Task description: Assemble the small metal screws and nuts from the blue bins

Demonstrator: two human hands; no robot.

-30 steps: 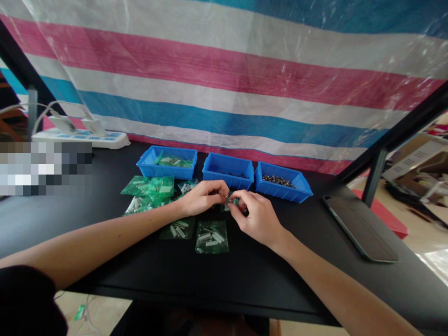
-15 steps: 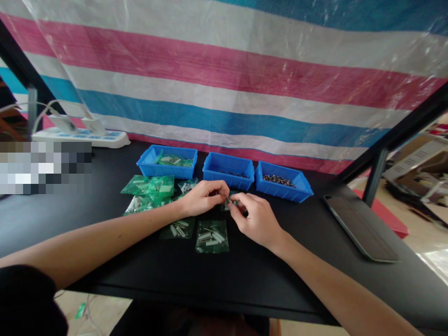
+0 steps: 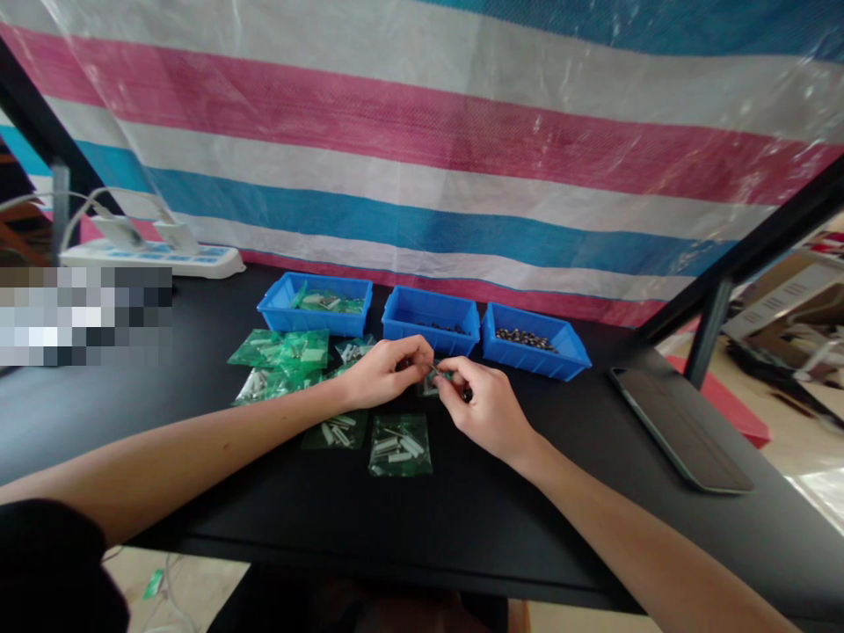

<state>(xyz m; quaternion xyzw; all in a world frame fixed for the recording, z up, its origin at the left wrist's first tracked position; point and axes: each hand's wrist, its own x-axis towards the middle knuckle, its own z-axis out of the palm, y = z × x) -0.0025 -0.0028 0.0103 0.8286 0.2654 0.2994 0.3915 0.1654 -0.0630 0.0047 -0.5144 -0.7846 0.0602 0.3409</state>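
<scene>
At the frame's centre, the left hand (image 3: 388,373) and right hand (image 3: 484,400), fingertips nearly together, pinch a small, thin metallic piece (image 3: 436,370) above the flat black counter (image 3: 475,527).

the left hand (image 3: 382,374) and right hand (image 3: 489,406) nearly meet, curled fingers (image 3: 454,362) pinching.
</scene>
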